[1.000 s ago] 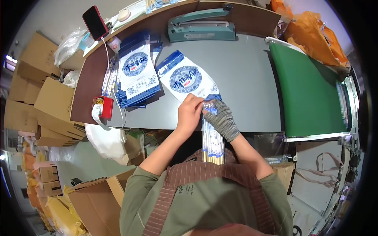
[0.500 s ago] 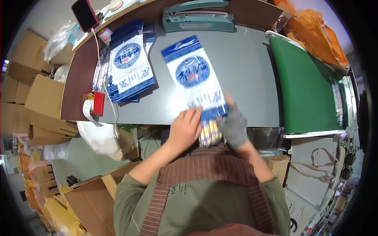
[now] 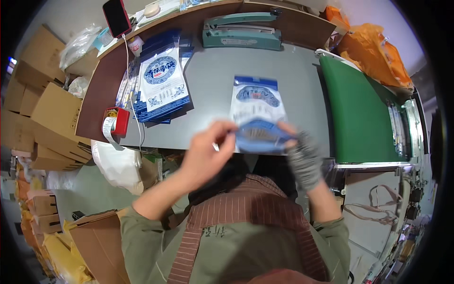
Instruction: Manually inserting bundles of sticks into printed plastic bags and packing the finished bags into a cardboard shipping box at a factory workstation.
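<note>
A blue-and-white plastic bag point(image 3: 255, 110) lies toward the front edge of the grey table point(image 3: 208, 94), its blue mouth gaping toward me. My bare left hand point(image 3: 205, 146) pinches the left side of that mouth between thumb and fingers. At the opposite side, my right hand point(image 3: 305, 158), in a grey glove that leaves the fingertips bare, grips the bag's edge. Something pale shows inside the mouth, too blurred to make out. Further left rests a stack of similar flat bags point(image 3: 163, 85).
A green bag sealer point(image 3: 242, 37) stands at the back. To the right is a green conveyor belt point(image 3: 364, 113). A red tape dispenser point(image 3: 121, 121) and a phone point(image 3: 117, 18) with a white cable are on the left. Cardboard boxes point(image 3: 52, 113) pile up beyond the table's left side.
The bag has straightened and its near mouth now gapes. The bundle of yellow-and-white sticks at that end no longer shows outside it. My hands have moved apart to the mouth's two sides.
</note>
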`<state>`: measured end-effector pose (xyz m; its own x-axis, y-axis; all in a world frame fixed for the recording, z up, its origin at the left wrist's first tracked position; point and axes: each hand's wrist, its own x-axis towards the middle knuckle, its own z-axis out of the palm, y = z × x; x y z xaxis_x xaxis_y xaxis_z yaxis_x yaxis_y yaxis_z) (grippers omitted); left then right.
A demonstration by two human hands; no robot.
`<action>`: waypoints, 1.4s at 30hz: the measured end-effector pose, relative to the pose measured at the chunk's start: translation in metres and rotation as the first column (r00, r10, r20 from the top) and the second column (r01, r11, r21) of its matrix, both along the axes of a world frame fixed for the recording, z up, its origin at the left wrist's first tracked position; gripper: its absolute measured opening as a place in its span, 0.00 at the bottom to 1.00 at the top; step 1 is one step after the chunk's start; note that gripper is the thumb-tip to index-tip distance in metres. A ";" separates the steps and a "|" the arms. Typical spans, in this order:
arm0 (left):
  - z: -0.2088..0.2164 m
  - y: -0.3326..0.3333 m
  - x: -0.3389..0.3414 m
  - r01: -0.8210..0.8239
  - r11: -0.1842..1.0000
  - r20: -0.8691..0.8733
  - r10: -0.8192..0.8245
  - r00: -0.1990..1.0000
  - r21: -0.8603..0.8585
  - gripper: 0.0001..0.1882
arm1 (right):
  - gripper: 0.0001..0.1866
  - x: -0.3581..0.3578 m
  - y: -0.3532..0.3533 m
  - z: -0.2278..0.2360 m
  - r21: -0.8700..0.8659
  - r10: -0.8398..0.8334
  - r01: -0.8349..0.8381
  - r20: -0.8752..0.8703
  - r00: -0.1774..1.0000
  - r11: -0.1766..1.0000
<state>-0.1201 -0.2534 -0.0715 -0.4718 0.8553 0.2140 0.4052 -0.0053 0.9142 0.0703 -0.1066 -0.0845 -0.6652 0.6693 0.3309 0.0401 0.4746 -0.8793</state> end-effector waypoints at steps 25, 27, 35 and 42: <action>-0.016 0.011 -0.043 0.213 0.890 -0.322 -0.356 0.877 -0.404 0.12 | 0.17 0.012 0.091 0.003 0.393 0.017 -0.246 0.503 0.864 0.886; -0.019 0.030 -0.035 0.145 0.908 -0.372 -0.301 0.878 -0.393 0.15 | 0.20 0.047 0.126 0.009 0.493 -0.267 0.013 0.450 0.852 0.870; -0.086 0.105 -0.013 0.197 0.919 -0.767 -0.395 0.506 -0.343 0.30 | 0.36 0.184 0.238 -0.019 0.751 -0.824 0.341 0.524 0.215 0.566; -0.087 0.121 -0.047 0.204 0.905 -0.743 -0.424 0.517 -0.374 0.31 | 0.52 0.271 0.337 -0.019 0.762 -0.875 0.516 0.482 -0.046 0.392</action>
<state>-0.1669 -0.1319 -0.1588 0.1082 0.9829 0.1493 0.9684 -0.1382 0.2076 0.3412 0.2302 -0.1036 0.0931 0.9385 0.3325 0.9951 -0.0987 -0.0002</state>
